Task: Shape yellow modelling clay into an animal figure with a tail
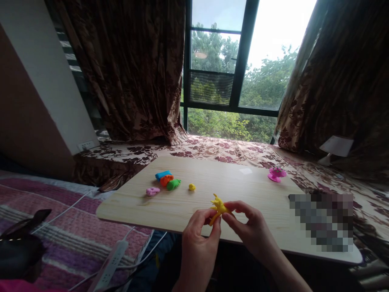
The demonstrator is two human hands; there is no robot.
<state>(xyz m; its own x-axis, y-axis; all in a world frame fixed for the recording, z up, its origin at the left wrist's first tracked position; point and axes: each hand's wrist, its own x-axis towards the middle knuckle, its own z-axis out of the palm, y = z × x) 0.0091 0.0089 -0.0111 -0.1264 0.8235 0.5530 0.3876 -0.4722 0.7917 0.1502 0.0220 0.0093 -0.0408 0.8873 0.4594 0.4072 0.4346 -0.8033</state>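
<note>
Between my two hands, above the near edge of the table, is a yellow modelling clay figure point(219, 205) with several thin prongs sticking up and out. My left hand point(200, 231) pinches its lower left side between thumb and fingers. From the other side, my right hand point(247, 219) pinches its right end. A small yellow clay lump point(192, 187) lies on the table just beyond my hands. Farther left are lumps of clay: blue point(163, 174), orange point(166, 180), green point(174, 185) and pink point(152, 191).
A pink clay piece with a dotted top point(276, 174) stands near the far right of the wooden table point(133, 207). A pixelated patch point(322, 223) covers something at the right. A power strip point(111, 263) lies on the bed at left. A lamp point(336, 147) stands by the window.
</note>
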